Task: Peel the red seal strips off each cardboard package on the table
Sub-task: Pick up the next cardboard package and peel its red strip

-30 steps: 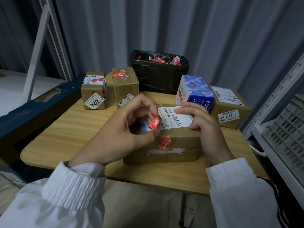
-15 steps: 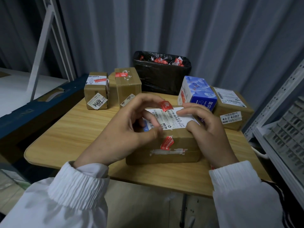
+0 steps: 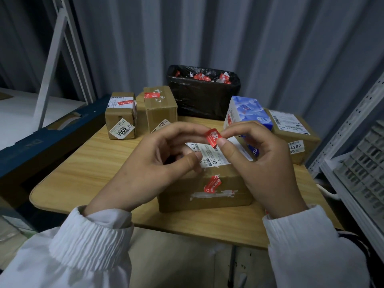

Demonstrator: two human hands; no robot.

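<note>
A slanted sticker (image 3: 122,129) on the front of the far-left box (image 3: 118,115) reads "4004" in large digits, upside down; the small print beside it is too fine to read. The white shipping label (image 3: 209,155) on top of the middle box (image 3: 207,197) shows "A21B" along its left edge, above rows of illegible print. A tag (image 3: 296,146) on the front of the right-hand box (image 3: 301,136) shows "4202", its start hidden, with "55" below. The barcode label (image 3: 289,122) on that box's top is unreadable. The lifted red strip (image 3: 212,137) carries white characters, too blurred to read, as is the white lettering on the blue carton (image 3: 249,113).
</note>
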